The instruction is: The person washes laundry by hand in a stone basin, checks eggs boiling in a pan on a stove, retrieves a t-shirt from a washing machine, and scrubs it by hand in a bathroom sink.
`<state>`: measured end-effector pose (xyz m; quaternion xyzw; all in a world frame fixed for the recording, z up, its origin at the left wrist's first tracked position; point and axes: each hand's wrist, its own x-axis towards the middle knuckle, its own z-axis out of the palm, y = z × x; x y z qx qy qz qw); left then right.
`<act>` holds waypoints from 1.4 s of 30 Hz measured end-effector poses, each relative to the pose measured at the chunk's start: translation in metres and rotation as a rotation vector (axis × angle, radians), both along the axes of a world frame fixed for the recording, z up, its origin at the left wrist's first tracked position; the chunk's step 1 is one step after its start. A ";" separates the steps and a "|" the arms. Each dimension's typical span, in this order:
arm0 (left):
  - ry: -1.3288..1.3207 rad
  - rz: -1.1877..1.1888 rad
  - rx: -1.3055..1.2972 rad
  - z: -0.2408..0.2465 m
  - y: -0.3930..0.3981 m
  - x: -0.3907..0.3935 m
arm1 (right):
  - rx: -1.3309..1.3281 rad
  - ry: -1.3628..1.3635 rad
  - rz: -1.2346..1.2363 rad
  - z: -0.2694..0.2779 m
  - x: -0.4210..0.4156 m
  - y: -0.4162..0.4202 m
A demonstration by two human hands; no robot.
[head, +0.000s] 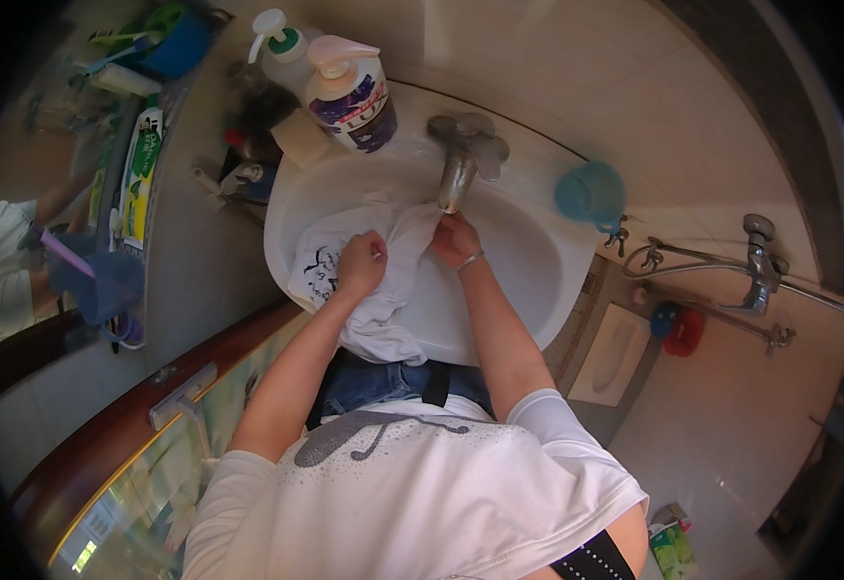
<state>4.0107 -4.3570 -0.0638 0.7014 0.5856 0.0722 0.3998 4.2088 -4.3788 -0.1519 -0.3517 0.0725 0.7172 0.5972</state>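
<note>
A white cloth garment [393,304] with black lettering lies bunched over the left side of a white washbasin [531,254], part of it draped over the front rim. My left hand [364,264] is closed on the fabric beside the lettering. Directly below the spout of the metal faucet [457,174], my right hand [457,238] pinches another part of the garment, pulled up toward the spout. A thin bracelet circles my right wrist. Whether water runs is hard to tell.
Behind the basin's left end stand a Lux pump bottle [355,101], another pump bottle [284,54] and a beige block [300,138]. A blue plastic cup [590,192] sits on the right rim. Shower taps [755,268] project from the right wall. A mirror shelf holds toothpaste [143,174].
</note>
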 end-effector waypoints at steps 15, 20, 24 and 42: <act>-0.343 0.294 -0.344 -0.051 0.027 0.051 | -0.006 -0.417 0.065 0.006 -0.009 -0.011; -0.480 0.306 -0.247 -0.040 0.022 0.048 | -0.152 -0.708 0.186 0.009 -0.003 -0.015; -0.627 0.556 -0.522 -0.030 0.027 0.053 | -0.052 -1.223 0.123 0.005 -0.020 -0.017; -0.650 0.349 -0.793 -0.045 0.013 0.045 | -0.406 -1.514 0.017 0.059 -0.042 0.009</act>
